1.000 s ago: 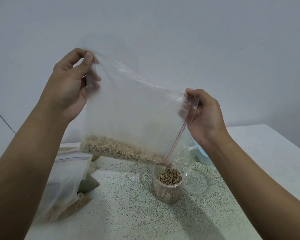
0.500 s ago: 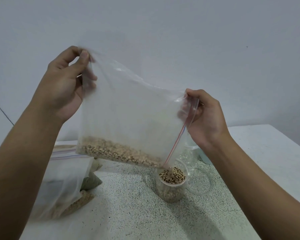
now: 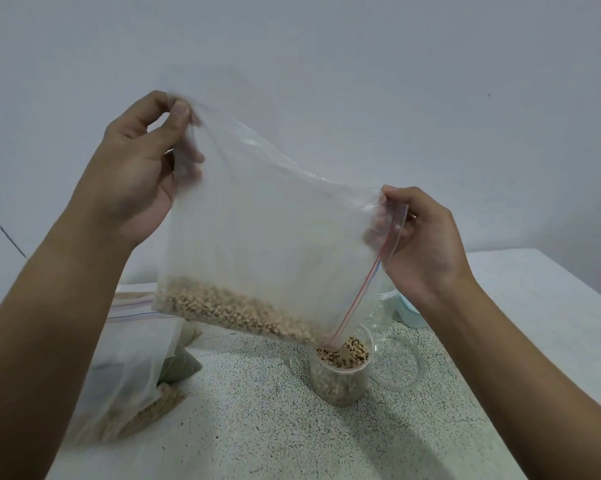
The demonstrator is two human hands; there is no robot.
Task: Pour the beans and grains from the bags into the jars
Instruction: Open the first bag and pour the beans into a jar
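I hold a clear zip bag (image 3: 271, 230) tilted in the air, its lower edge lined with pale beans (image 3: 233, 311). My left hand (image 3: 139, 168) pinches the raised bottom corner at upper left. My right hand (image 3: 420, 244) pinches the zipper end at right. The bag's open corner points down into a small clear jar (image 3: 340, 375) on the table, and beans fall from it into the jar, which is nearly full of beans.
More zip bags of beans and grains (image 3: 136, 375) lie at left on the speckled table (image 3: 292, 427). A clear round lid (image 3: 398, 363) lies beside the jar. Other clear jars (image 3: 382, 310) and a light blue object (image 3: 410, 311) stand behind my right hand.
My left hand has lifted its bag corner slightly higher and the bag has shifted a little. Beans keep flowing and the level in the jar has risen.
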